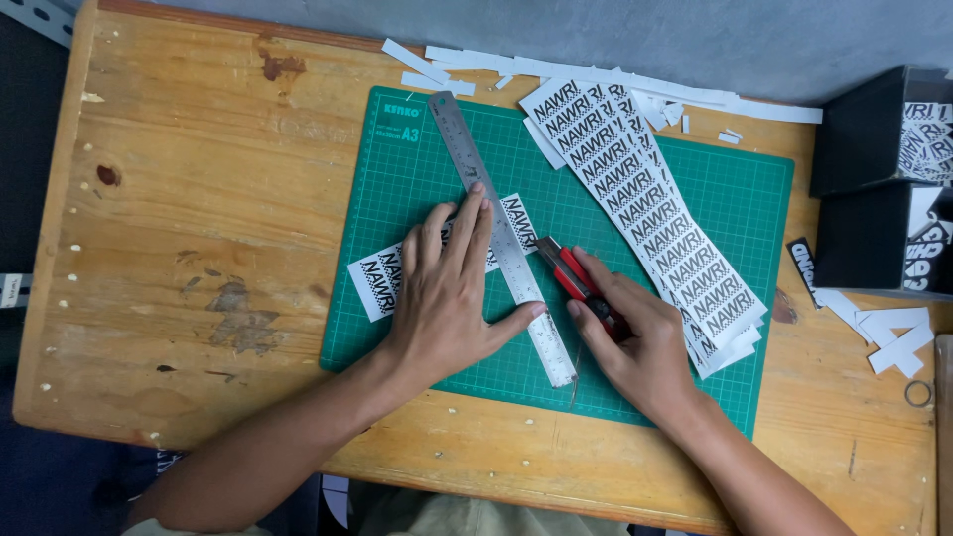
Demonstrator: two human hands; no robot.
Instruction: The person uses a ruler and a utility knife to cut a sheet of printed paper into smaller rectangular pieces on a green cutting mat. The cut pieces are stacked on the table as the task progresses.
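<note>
In the head view, the left hand (445, 298) lies flat, fingers spread, pressing a steel ruler (502, 238) down on a green cutting mat (417, 308); its grip is open, not closed round anything. The ruler runs slantwise from the mat's far edge to its near edge, across a printed paper strip (375, 278) whose middle is hidden under the hand. The right hand (635, 342) has its grip closed on a red utility knife (574, 281), the blade end touching the ruler's right edge just beside the strip.

Right of the knife, close against the right hand, a long stack of printed strips (655, 213) lies slantwise across the mat, reaching over its near right corner. White paper offcuts (596, 74) are scattered along the far edge of the wooden bench (189, 218). At the right edge stand two black boxes (864, 134) holding more printed pieces, with loose paper scraps (893, 333) and a small ring (918, 393) near them.
</note>
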